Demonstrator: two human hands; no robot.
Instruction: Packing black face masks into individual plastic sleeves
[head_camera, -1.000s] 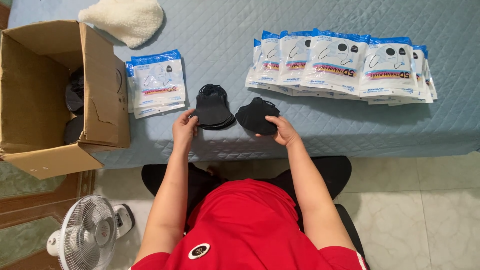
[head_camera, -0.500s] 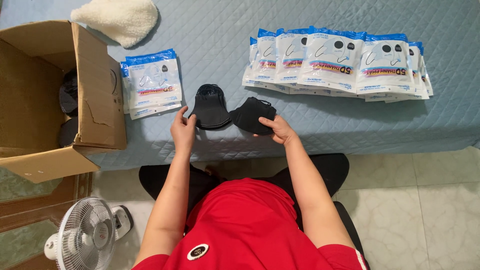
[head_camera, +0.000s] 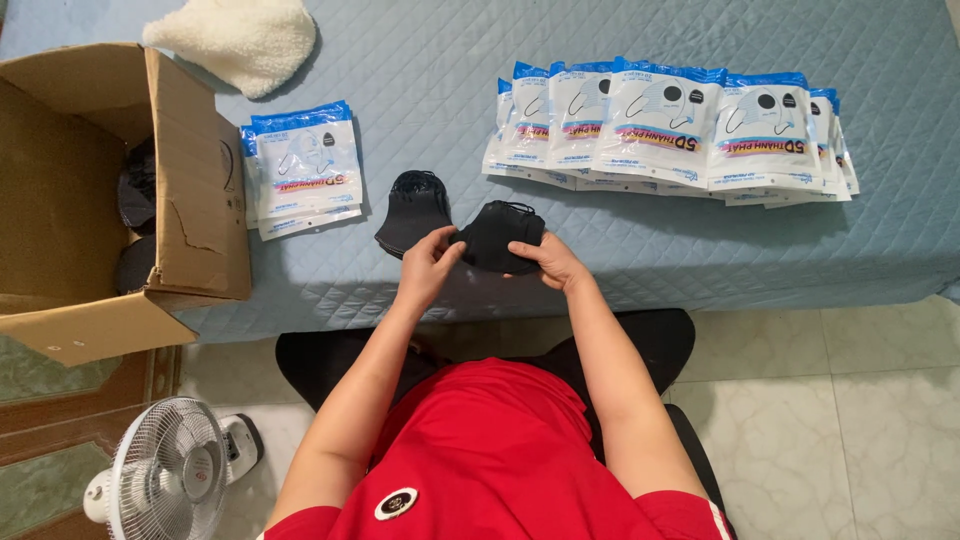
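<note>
Both hands grip a small stack of black face masks (head_camera: 502, 234) just above the near edge of the blue quilted surface (head_camera: 430, 110). My left hand (head_camera: 428, 265) pinches its left side, and my right hand (head_camera: 552, 262) holds its right side from below. A second pile of black masks (head_camera: 412, 208) lies on the quilt just left of the held stack, not touched by either hand.
A row of overlapping blue-and-white mask packets (head_camera: 665, 125) lies at the back right. A smaller pile of the same packets (head_camera: 300, 170) sits left, beside an open cardboard box (head_camera: 190, 190) with dark items inside. A white fleecy cloth (head_camera: 235, 35) lies behind. A floor fan (head_camera: 165, 470) stands lower left.
My left hand has left the left mask pile and moved right to join my right hand on the right stack, which is now lifted slightly between both hands.
</note>
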